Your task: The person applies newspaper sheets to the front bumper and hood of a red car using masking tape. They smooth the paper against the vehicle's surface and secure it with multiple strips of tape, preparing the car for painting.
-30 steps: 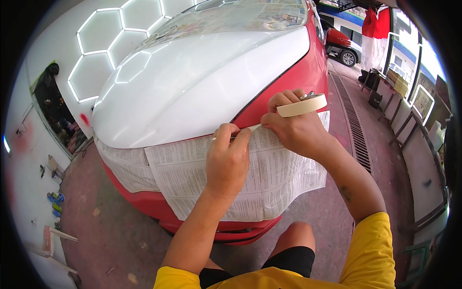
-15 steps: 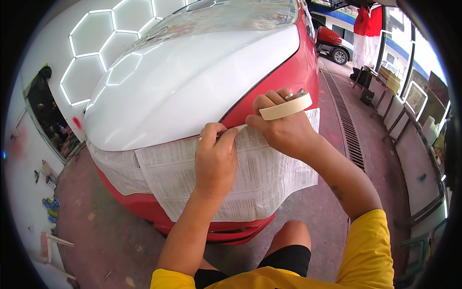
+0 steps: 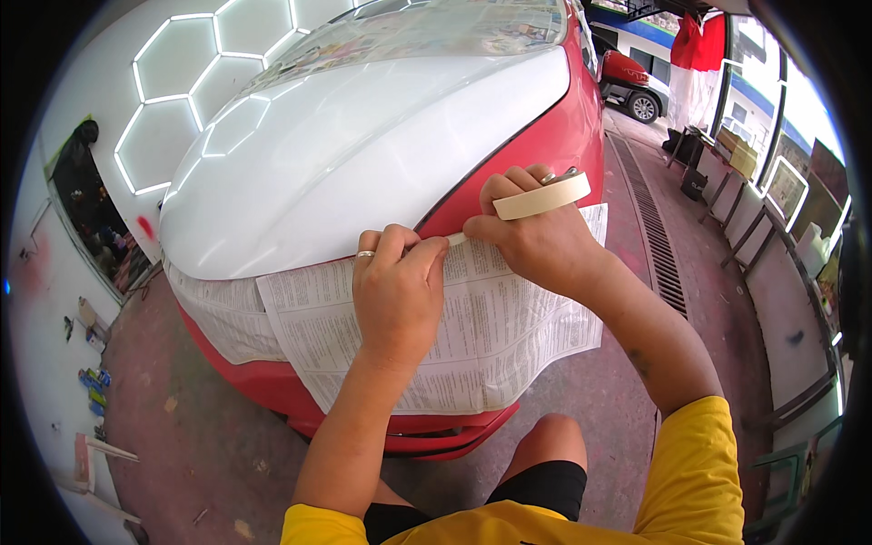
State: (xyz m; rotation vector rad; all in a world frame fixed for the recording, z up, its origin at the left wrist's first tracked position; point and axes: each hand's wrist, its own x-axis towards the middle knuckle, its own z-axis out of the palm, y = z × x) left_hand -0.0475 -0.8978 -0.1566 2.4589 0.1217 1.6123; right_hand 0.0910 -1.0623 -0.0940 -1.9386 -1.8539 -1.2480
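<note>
Dense small print, too fine to read, on newspaper sheet [image 3: 495,331]. Left hand [image 3: 397,295] angled up, fingers pinching tape strip [image 3: 456,240]; right hand [image 3: 543,238] palm down, fingers curled, gripping tape roll [image 3: 543,198].

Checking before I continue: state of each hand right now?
Left hand: curled at the tape strip; whether gripping it cannot be told.
Right hand: closed, holding the tape roll.

Head view: wide fisheye, left one of a side-by-side pair, worn on my head. Aim: downward and forward. Range: near, with my left hand [image 3: 398,295] and right hand [image 3: 548,241] central, my forearms [image 3: 356,427] entering from below, the white hood [image 3: 354,163] beyond.
</note>
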